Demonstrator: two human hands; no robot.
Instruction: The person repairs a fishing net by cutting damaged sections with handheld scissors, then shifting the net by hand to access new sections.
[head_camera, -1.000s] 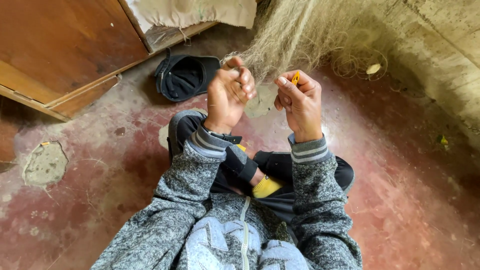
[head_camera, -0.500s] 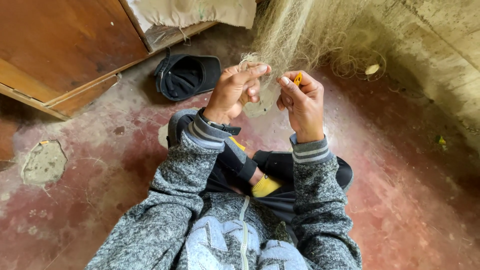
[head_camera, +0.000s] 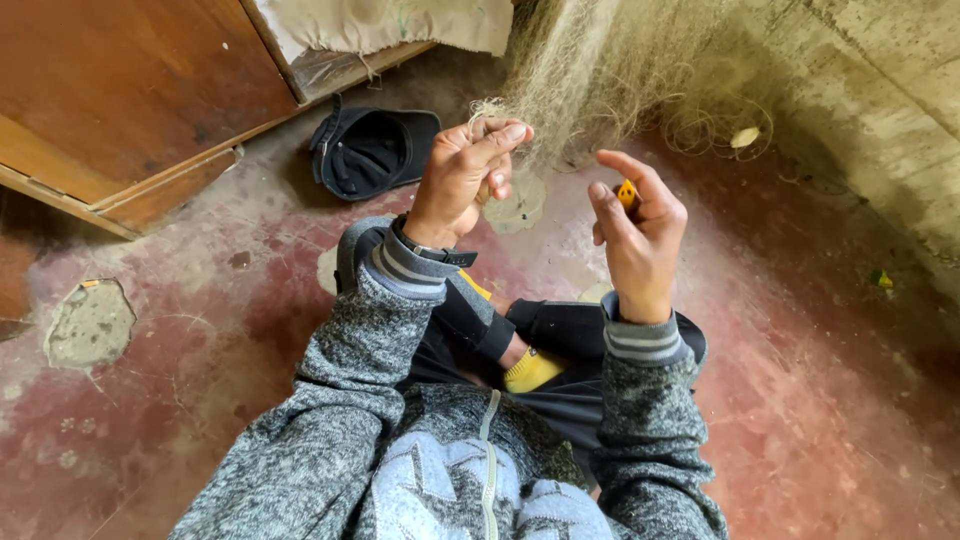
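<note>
Two hands raised over crossed legs, now parted wider than before; left hand (head_camera: 465, 180) pinching pale fishing net (head_camera: 600, 80) strands, right hand (head_camera: 635, 235) clamped on small yellow netting needle (head_camera: 627, 192); black cap (head_camera: 372, 152) on red floor (head_camera: 820, 400) beyond

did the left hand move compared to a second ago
Yes. The left hand opened from a closed fist and its fingertips reached toward the net, while the black cap on the floor beside it kept its place.

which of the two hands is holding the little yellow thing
The right hand. A small yellow piece sits pinched in its fingers, apart from the net. The left hand grips strands of the pale fishing net instead.
</note>
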